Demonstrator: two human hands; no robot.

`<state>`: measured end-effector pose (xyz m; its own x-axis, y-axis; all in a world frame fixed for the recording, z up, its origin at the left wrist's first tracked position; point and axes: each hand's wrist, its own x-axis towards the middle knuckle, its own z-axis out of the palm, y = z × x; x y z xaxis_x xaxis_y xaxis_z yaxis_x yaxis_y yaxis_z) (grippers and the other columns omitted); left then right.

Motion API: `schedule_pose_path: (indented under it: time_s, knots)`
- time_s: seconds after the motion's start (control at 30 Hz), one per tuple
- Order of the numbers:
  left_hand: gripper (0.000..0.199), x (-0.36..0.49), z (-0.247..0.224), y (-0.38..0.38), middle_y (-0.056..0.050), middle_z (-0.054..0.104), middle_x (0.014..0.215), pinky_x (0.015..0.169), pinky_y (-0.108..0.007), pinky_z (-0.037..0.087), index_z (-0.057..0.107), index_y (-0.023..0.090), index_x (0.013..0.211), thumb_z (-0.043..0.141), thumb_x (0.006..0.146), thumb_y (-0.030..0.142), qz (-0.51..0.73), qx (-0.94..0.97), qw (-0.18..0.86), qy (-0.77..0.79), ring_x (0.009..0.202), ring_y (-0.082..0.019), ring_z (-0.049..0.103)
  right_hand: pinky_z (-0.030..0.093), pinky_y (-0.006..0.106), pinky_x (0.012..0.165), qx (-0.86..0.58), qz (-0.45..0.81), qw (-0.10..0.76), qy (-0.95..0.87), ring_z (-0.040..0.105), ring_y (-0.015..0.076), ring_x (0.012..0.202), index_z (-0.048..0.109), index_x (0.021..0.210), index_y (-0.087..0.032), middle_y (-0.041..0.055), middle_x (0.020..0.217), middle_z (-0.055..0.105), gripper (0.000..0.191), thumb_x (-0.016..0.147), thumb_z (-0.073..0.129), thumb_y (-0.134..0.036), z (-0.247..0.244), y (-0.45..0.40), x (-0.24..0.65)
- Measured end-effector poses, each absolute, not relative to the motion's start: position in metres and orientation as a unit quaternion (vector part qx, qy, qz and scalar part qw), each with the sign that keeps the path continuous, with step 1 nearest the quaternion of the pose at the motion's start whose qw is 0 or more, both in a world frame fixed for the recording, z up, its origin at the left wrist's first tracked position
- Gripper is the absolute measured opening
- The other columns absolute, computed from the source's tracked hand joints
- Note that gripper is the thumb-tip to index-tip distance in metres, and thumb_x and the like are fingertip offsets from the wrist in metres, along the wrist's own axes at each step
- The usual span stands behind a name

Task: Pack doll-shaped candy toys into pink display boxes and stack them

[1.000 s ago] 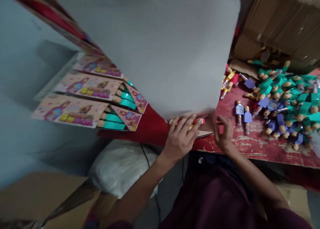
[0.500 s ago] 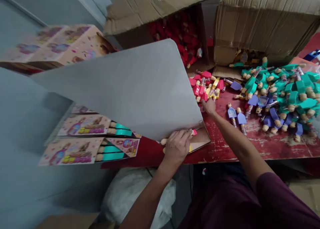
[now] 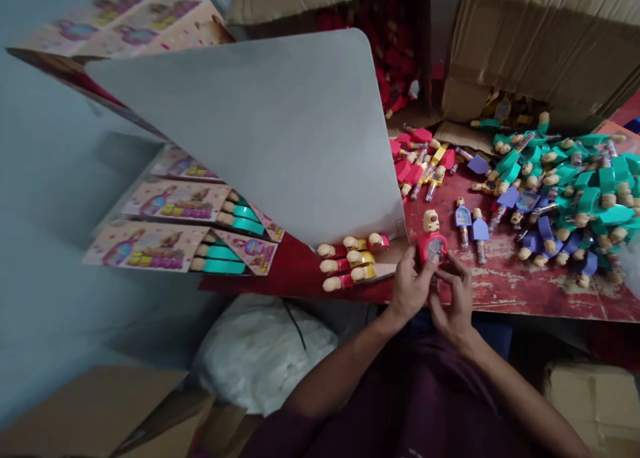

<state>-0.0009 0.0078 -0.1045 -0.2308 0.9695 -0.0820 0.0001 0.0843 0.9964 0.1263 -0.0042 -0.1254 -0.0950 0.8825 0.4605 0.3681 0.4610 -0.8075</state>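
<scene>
Worn red desk (image 3: 530, 291) lies under the view, and the left hand (image 3: 413, 288) and right hand (image 3: 453, 305) are closed around a red toy (image 3: 433, 245) near its front edge; perhaps a loose grip could let it drop among the piled toys (image 3: 575, 205).

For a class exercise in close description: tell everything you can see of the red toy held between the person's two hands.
The red toy has a rounded tan head, pointing up and away from the person, on a glossy, plastic-looking red body with a round, clear-looking window at its centre. It stands roughly upright, lifted just above the near edge of the worn red table. The left hand and right hand grip it from either side, and their fingers hide its lower part.
</scene>
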Motion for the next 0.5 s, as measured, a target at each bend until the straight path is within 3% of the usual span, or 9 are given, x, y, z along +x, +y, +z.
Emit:
schedule_pose_path:
  time_s: [0.1, 0.2, 0.3, 0.4, 0.5]
  knots:
    - [0.043, -0.010, -0.108, -0.002, -0.014, 0.072, 0.128, 0.103, -0.040, 0.055, 0.063, 0.016, 0.130, 0.062, 0.098, 0.044, 0.502, 0.463, 0.486, 0.545, 0.115, -0.028, 0.069, 0.056, 0.037, 0.082, -0.476, 0.388, 0.447, -0.651, 0.065, 0.0213, 0.095, 0.057, 0.136, -0.025, 0.0092, 0.116, 0.067, 0.036, 0.100, 0.058, -0.029, -0.108, 0.003, 0.144]
    - [0.052, -0.020, -0.108, -0.022, -0.015, 0.065, 0.143, 0.111, -0.044, 0.051, 0.055, 0.018, 0.146, 0.061, 0.099, 0.040, 0.455, 0.553, 0.455, 0.529, 0.129, -0.029, 0.064, 0.052, 0.030, 0.069, -0.437, 0.491, 0.342, -0.671, 0.062, 0.0183, 0.079, 0.062, 0.125, -0.023, 0.0042, 0.096, 0.069, 0.034, 0.097, 0.067, -0.040, -0.102, 0.023, 0.157]
    - [0.055, -0.041, -0.105, -0.038, -0.015, 0.059, 0.150, 0.117, -0.045, 0.046, 0.048, 0.018, 0.153, 0.056, 0.102, 0.037, 0.430, 0.626, 0.279, 0.587, 0.139, -0.028, 0.056, 0.052, 0.031, 0.071, -0.414, 0.472, 0.335, -0.702, 0.064, 0.0192, 0.081, 0.065, 0.108, -0.021, 0.0046, 0.094, 0.069, 0.025, 0.097, 0.067, -0.043, -0.114, 0.034, 0.154]
    - [0.051, -0.080, -0.101, -0.042, -0.016, 0.058, 0.150, 0.123, -0.049, 0.038, 0.050, 0.015, 0.152, 0.050, 0.103, 0.030, 0.391, 0.641, 0.064, 0.657, 0.144, -0.028, 0.051, 0.053, 0.035, 0.076, -0.415, 0.387, 0.367, -0.736, 0.066, 0.0221, 0.085, 0.066, 0.108, -0.021, 0.0075, 0.098, 0.071, 0.023, 0.097, 0.065, -0.041, -0.137, 0.040, 0.137]
    - [0.045, -0.117, -0.101, -0.041, -0.014, 0.061, 0.148, 0.125, -0.057, 0.030, 0.057, 0.017, 0.145, 0.050, 0.103, 0.030, 0.302, 0.653, -0.017, 0.695, 0.144, -0.030, 0.050, 0.057, 0.037, 0.077, -0.371, 0.356, 0.347, -0.784, 0.070, 0.0244, 0.088, 0.066, 0.115, -0.021, 0.0096, 0.103, 0.074, 0.022, 0.098, 0.063, -0.035, -0.160, 0.049, 0.113]
